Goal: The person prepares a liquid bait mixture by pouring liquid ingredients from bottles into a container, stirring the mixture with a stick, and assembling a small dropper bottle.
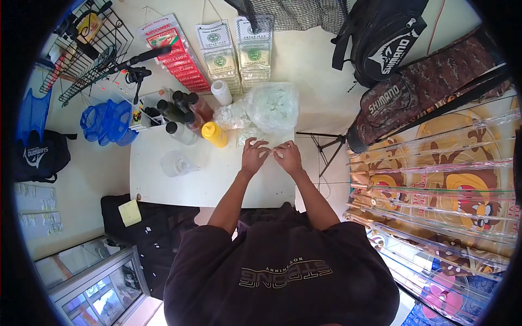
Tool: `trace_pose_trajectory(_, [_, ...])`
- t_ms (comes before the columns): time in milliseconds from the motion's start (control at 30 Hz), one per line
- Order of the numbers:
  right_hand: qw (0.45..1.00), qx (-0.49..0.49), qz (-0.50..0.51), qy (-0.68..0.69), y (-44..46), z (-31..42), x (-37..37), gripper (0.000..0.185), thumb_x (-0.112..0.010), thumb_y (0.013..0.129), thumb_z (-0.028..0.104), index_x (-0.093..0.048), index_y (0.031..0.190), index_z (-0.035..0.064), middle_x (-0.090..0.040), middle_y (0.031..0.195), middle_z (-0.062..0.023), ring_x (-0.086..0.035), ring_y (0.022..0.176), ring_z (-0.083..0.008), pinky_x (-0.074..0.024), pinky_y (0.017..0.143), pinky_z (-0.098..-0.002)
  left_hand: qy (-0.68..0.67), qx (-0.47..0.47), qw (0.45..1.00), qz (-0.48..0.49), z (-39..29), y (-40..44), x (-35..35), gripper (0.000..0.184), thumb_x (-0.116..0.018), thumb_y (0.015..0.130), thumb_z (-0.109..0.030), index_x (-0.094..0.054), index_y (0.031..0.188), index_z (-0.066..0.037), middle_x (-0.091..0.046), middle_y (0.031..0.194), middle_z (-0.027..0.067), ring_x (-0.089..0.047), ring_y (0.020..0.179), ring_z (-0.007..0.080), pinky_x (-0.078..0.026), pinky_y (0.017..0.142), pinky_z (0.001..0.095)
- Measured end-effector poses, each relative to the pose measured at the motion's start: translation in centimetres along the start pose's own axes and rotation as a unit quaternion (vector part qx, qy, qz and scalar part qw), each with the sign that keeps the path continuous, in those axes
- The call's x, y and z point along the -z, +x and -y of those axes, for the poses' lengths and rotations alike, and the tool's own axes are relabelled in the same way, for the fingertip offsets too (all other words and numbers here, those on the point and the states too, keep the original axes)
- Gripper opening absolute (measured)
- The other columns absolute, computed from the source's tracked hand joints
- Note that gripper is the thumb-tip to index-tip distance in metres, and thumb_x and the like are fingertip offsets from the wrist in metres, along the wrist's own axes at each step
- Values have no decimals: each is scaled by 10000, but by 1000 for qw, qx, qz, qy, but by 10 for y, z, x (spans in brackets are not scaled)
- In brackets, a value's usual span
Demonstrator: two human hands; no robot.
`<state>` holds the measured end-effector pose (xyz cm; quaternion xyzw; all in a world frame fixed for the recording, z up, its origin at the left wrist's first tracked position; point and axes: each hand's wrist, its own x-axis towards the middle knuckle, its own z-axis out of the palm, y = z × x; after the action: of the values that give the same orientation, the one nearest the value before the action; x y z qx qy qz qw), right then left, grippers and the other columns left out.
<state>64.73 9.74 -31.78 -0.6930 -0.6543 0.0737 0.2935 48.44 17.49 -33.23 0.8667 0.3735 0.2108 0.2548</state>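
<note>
Both hands are close together over the right part of the white table (217, 187), fingertips turned toward each other. My left hand (254, 156) has its fingers curled in a pinch. Facing it, my right hand (288, 156) is pinched too. Whatever lies between the fingertips is too small to make out. Just beyond them sit a large clear plastic bag (274, 106) of pale contents and a smaller bag of whitish pieces (232, 116). A yellow squeeze bottle (214, 134) stands left of my left hand.
Several dark-capped bottles (182, 133) and a white bottle (221, 92) stand at the back. A clear plastic container (176, 164) lies at the left. Packets (179, 57) hang on the wall. A tripod (326, 145) and rod bag (402, 92) are at the right.
</note>
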Motion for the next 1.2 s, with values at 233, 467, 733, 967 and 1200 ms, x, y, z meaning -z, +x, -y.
trace_pose_trajectory(233, [1000, 1, 9, -14, 1, 4, 3, 113, -709, 767, 177, -739, 872, 150, -703, 909, 5, -584, 930, -219, -482, 814, -370, 11, -12, 1000, -7, -2, 0, 3, 106, -724, 783, -176, -769, 873, -208, -665, 1159, -55, -419, 1252, 303, -383, 1053, 386])
trace_pose_trajectory(467, [1000, -4, 20, -20, 0, 3, 2, 106, -703, 767, 169, -733, 867, 147, -704, 930, 1, -582, 946, -224, -489, 814, -372, 7, -15, 1000, -12, -2, 1, 3, 113, -722, 775, -163, -768, 870, -200, -681, 1130, -50, -439, 1237, 305, -374, 1061, 387])
trace_pose_trajectory(733, [999, -3, 21, -38, 0, 5, 3, 101, -694, 775, 175, -734, 867, 161, -700, 926, 2, -576, 931, -226, -489, 812, -372, 12, -11, 1000, -3, 0, 1, 1, 94, -704, 799, -208, -768, 867, -223, -677, 1136, -72, -425, 1250, 287, -366, 1057, 384])
trace_pose_trajectory(967, [999, -18, 45, -17, 0, 3, 2, 66, -682, 772, 168, -704, 834, 161, -672, 899, 8, -557, 961, -246, -464, 827, -394, 15, -8, 1000, -1, -5, 2, 4, 99, -714, 793, -193, -769, 867, -230, -677, 1160, -67, -426, 1255, 283, -360, 1072, 374])
trace_pose_trajectory(1200, [999, -21, 39, -16, -2, 8, 13, 100, -701, 771, 151, -732, 866, 163, -706, 921, 9, -577, 911, -230, -481, 826, -366, 7, -2, 1000, 5, -4, -1, -1, 91, -723, 801, -236, -770, 876, -212, -646, 1225, -62, -418, 1259, 282, -361, 1074, 374])
